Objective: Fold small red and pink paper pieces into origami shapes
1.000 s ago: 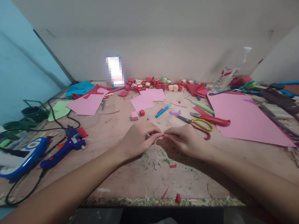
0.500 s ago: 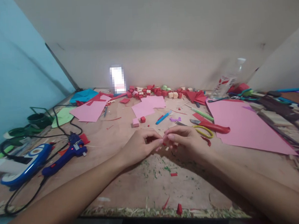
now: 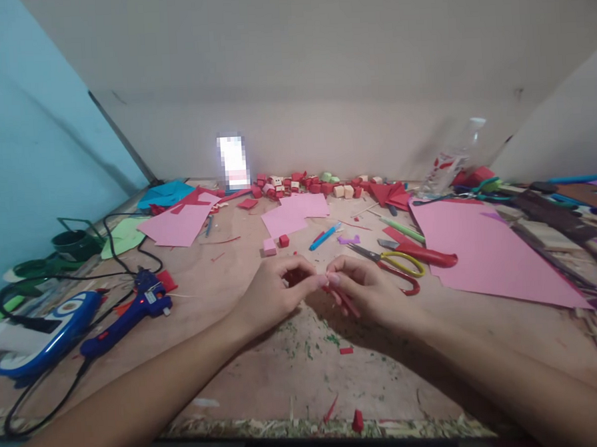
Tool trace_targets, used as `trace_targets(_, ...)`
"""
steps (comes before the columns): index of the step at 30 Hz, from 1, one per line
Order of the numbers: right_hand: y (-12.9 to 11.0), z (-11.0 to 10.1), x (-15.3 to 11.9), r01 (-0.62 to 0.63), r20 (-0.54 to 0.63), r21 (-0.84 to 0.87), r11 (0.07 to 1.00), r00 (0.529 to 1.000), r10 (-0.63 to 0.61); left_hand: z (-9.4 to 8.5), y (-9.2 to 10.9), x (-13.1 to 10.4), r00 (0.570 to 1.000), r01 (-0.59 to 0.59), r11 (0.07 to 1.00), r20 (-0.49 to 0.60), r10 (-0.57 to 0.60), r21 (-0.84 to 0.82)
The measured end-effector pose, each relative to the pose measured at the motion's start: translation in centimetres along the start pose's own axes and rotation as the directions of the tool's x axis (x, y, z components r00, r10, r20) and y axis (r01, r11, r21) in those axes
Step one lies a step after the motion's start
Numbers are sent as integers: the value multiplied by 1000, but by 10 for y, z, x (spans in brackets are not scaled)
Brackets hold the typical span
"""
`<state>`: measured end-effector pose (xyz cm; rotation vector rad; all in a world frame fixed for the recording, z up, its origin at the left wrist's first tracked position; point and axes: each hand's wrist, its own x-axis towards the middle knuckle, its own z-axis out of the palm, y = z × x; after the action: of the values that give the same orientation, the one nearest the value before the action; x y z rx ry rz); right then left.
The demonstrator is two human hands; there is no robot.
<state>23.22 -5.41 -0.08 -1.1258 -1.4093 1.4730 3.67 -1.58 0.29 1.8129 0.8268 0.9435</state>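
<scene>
My left hand (image 3: pixel 276 288) and my right hand (image 3: pixel 369 286) meet fingertip to fingertip over the middle of the table. Both are closed in a pinch on a narrow red strip (image 3: pixel 350 305), which slants down out of the fingers; its upper end is hidden between the fingertips. Just beyond the left hand lie a pink cube (image 3: pixel 270 247) and a smaller red cube (image 3: pixel 284 240). Scissors (image 3: pixel 403 263) with yellow and red handles lie beside the right hand, next to a red-handled cutter (image 3: pixel 430 254). A red scrap (image 3: pixel 346 350) is below the hands.
To the left sit a blue glue gun (image 3: pixel 128 317) with its cord and a blue-white power strip (image 3: pixel 52 340). Several small red and cream blocks (image 3: pixel 321 186) line the back by a lit phone (image 3: pixel 234 161). A pink sheet (image 3: pixel 485 254) and a bottle (image 3: pixel 450 162) are right.
The fingers have shifted slightly, and a longer red strip now shows beneath the right fingertips. The scissors' red handle is less covered by the right hand.
</scene>
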Motion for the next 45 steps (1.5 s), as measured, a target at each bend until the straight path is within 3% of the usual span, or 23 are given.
trace_targets(4,-3,-2,-1,42,-35,-212,976,998,-51,-1,-2,3,997,76,997,34,-75,-32)
trace_targets(9,-2,-3,0,94,-35,-349,932,993,-113,-1,-4,4,994,109,993,28,-108,-37)
trace_targets(19,4,-7,4,161,-34,-322,933,983,-181,2,-8,0,956,285,921,150,-252,-268)
trace_targets(27,-1,-6,0,175,-22,-329,928,981,-193,3,-10,0,956,277,929,167,-241,-245)
trace_targets(36,-2,-8,1,236,-21,-553,799,955,-296,-2,-8,1,977,176,980,137,-163,-92)
trace_targets(45,-5,-11,-2,229,41,-552,802,968,-248,-5,-13,0,956,219,961,235,-177,-168)
